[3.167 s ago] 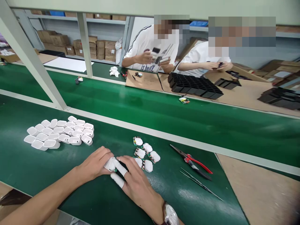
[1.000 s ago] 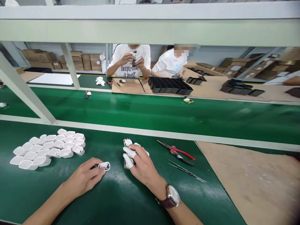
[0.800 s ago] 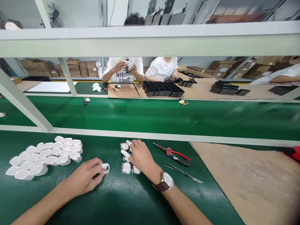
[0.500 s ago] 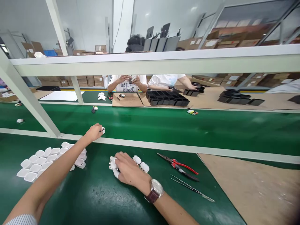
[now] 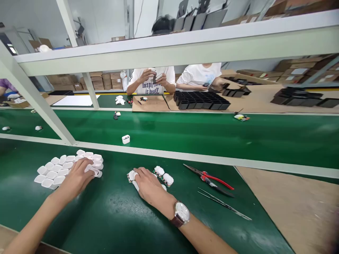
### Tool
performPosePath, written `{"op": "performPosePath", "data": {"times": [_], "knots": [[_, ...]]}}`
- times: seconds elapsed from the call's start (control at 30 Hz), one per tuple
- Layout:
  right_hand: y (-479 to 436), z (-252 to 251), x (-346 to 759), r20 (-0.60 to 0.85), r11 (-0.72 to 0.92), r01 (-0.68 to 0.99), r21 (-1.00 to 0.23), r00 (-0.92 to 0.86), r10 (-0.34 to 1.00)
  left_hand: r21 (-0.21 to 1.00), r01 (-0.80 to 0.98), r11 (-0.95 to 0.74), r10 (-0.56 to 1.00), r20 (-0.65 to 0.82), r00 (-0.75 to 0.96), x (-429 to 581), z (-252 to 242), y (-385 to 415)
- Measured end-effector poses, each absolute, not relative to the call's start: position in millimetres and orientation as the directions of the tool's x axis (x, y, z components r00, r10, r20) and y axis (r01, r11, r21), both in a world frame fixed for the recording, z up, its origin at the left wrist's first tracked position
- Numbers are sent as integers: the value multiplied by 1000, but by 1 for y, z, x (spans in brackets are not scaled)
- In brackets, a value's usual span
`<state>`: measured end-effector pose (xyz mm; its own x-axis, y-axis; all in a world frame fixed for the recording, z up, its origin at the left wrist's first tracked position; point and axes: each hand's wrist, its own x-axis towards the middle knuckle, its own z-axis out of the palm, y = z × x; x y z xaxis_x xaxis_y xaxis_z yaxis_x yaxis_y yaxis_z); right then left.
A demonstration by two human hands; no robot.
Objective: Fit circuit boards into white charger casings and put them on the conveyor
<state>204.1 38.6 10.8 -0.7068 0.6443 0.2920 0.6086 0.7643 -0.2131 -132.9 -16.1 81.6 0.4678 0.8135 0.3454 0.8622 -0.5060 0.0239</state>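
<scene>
My left hand (image 5: 76,176) is over the right side of a cluster of white plastic cups (image 5: 52,174), thumb and fingers apart around one cup near the edge. Closed at the middle of the green bench, my right hand (image 5: 149,185) pinches a small white-topped circuit module (image 5: 131,176). White covers seem to sit on its fingertips. Two similar modules lie just beyond it, the nearer one (image 5: 167,179) showing a circuit board edge; part of another white piece is hidden under the hand. A white cup with dark contents (image 5: 126,139) stands on the green conveyor (image 5: 185,132).
Red-handled pliers (image 5: 209,178) and metal tweezers (image 5: 225,203) lie right of my right hand. A pale rail (image 5: 159,154) separates bench and conveyor; a slanted post (image 5: 50,95) rises at left. Across the belt, two people handle parts beside black trays (image 5: 200,101).
My left hand has let go of the white cup on the conveyor and come back to the cup cluster. My right hand stays on its module. The view has shifted.
</scene>
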Motion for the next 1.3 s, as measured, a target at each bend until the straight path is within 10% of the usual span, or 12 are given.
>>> {"op": "performPosePath", "data": {"times": [0.2,0.5,0.73,1.3], "knots": [[30,28,208,350,754,597,-273,-669,656,308,717,-626,779,297,553,-70,64,-18],[10,26,225,655,794,432,-427,-457,601,730,604,-319,921,88,380,-53,24,4],[-8,16,213,651,829,460,-317,-530,543,620,556,-554,825,321,464,-37,10,-11],[-11,6,218,565,853,477,-212,-652,505,592,561,-579,807,313,502,-33,9,-15]]}}
